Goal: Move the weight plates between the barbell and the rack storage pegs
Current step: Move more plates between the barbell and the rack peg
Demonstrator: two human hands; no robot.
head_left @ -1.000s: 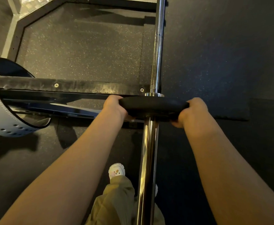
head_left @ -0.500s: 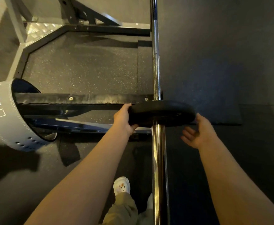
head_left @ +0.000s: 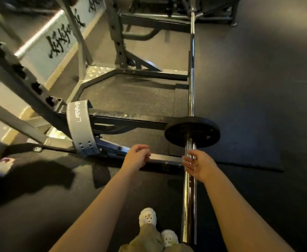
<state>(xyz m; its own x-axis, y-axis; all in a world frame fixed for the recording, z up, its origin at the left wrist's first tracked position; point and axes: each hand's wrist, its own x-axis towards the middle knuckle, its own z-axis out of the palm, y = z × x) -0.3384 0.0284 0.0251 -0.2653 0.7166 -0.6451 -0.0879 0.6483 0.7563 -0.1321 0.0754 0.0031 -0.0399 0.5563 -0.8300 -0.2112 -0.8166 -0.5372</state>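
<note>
Barbell (head_left: 191, 91) running from top centre to bottom of frame, weight plate (head_left: 192, 131) on its sleeve right of centre, rack safety arm (head_left: 123, 118) left of the plate, lifting belt (head_left: 79, 126) looped around that arm, both hands below the plate

weight plate (head_left: 192, 132): black, round, seated on barbell sleeve, standing on edge | barbell (head_left: 191, 91): chrome, horizontal, resting across rack's safety arm (head_left: 129, 118)

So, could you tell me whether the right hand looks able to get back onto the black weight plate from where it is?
Probably yes: the right hand is open, just short of the weight plate, alongside the barbell sleeve, with nothing between them.
</note>
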